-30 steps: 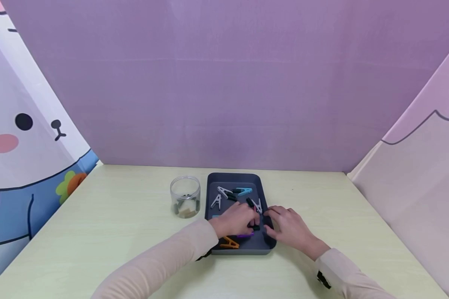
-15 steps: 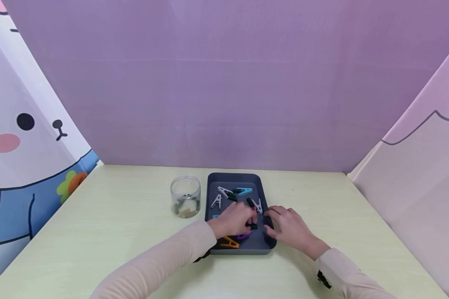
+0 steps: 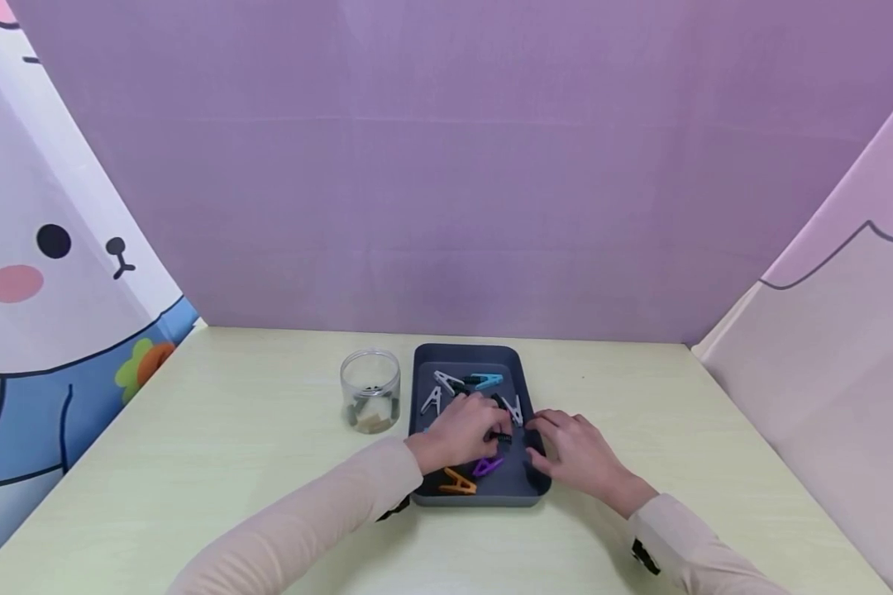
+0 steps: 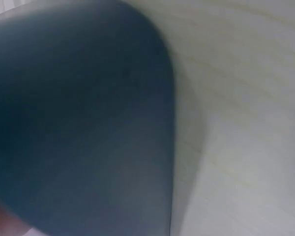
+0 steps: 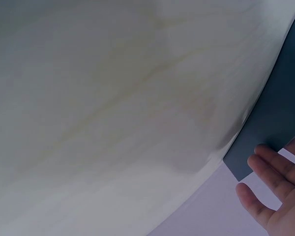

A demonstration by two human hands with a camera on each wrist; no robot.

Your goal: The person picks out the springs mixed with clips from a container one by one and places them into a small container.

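A dark grey tray (image 3: 484, 501) holds several spring clips with black handles. My left hand (image 3: 463, 428) reaches into it with curled fingers, pinching a clip by its black ridged handle (image 3: 501, 438); the rest of that clip is hidden. Just below those fingers lies a purple clip (image 3: 487, 467), and nearer me an orange clip (image 3: 457, 482). Beyond the hand are a light blue clip (image 3: 489, 380), a white clip (image 3: 446, 381) and a grey clip (image 3: 432, 401). Another white clip (image 3: 516, 411) lies by the right wall. My right hand (image 3: 584, 463) rests at the right rim, fingers loosely extended.
A clear round jar (image 3: 370, 388) with some dark and tan pieces inside stands left of the tray on the pale table (image 3: 268, 430). A purple cloth wall (image 3: 446, 165) rises behind the table, with printed panels at both sides.
My left hand has shifted slightly back and left, the black clip handle moving with it, and more of the purple clip now shows. The right hand keeps its place at the rim.
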